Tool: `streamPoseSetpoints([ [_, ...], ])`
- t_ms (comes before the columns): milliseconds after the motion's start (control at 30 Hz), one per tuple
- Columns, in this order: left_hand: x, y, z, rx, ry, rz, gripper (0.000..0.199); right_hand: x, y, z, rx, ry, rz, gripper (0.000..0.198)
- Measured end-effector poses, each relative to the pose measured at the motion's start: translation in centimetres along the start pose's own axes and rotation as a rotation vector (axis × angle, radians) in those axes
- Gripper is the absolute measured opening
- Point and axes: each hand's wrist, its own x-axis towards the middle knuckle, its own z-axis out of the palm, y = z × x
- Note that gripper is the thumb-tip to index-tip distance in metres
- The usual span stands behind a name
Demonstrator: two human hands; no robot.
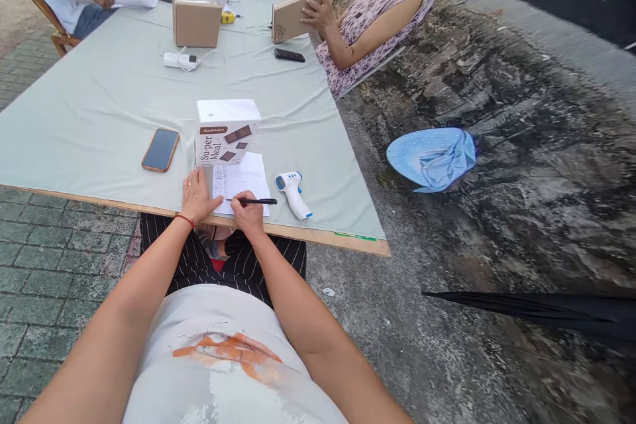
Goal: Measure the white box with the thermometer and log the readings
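My right hand (247, 213) grips a black pen (261, 201) over a sheet of paper (248, 179) at the table's near edge. Dense writing covers the sheet's left part. My left hand (197, 195) lies flat with fingers stretched out, its thumb at the paper's left edge. Just beyond the hands stands a white box (226, 132) printed "Super Meal", upright at the sheet's far end. A white and blue infrared thermometer (294, 195) lies to the right of the paper. To the left is a smartphone (160, 150) in an orange case.
The table (99, 112) has a pale cloth. Farther back are a brown carton (197, 24), a white device with a cable (179, 61) and a black phone (289, 55). Across the right edge, a person's hands hold a cardboard box (295, 14). A blue hat (432, 158) rests on rock.
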Motion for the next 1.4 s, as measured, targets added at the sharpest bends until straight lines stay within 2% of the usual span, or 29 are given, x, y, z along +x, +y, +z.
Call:
streamPoseSetpoints([
  [1167,-0.15,0.27,-0.31,0.022,0.0,-0.003,0.093,-0.02,-0.14,-0.2,-0.032,-0.009,0.02,0.014],
  [1400,-0.04,-0.01,-0.05,-0.022,0.0,0.006,0.094,-0.1,-0.03,-0.15,-0.018,0.06,0.064,0.014],
])
